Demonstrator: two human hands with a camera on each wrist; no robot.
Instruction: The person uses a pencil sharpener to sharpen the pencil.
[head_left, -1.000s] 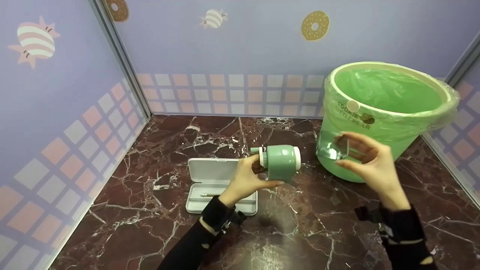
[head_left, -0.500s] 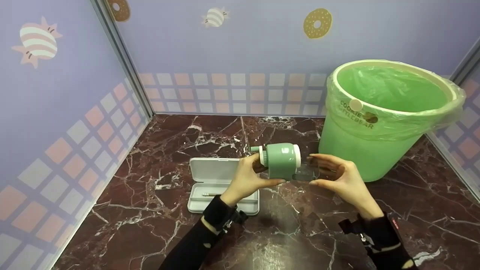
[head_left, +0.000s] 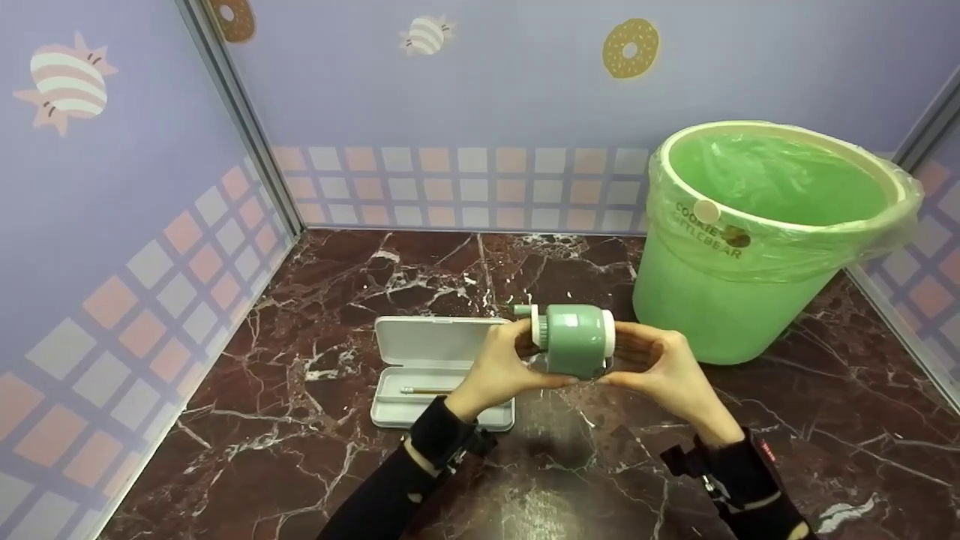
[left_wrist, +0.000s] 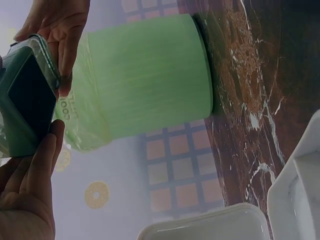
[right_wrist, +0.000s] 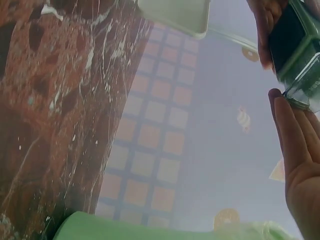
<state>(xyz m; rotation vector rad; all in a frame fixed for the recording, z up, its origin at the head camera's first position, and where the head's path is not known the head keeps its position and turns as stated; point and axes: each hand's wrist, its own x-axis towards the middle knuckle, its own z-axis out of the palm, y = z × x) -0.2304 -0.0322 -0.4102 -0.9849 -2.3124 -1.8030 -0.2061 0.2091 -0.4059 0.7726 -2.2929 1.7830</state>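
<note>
A green hand-crank pencil sharpener with white trim is held up above the table, lying sideways. My left hand grips it by the crank side, thumb underneath. From the other side my right hand pinches the clear shavings drawer between thumb and fingers. That drawer sits at the sharpener's open end, mostly inside it; how deep it goes is hard to see. Behind the left wrist lies an open white pencil case with a pencil in its tray, partly covered by the hand.
A tall green trash bin, lined with a clear bag, stands at the back right. Patterned panels close off the back and both sides. White specks lie on the dark marbled tabletop behind the sharpener.
My right hand has come left from beside the bin, bringing the clear drawer to the sharpener and pushing it in. The sharpener has shifted slightly right and down in my left hand.
</note>
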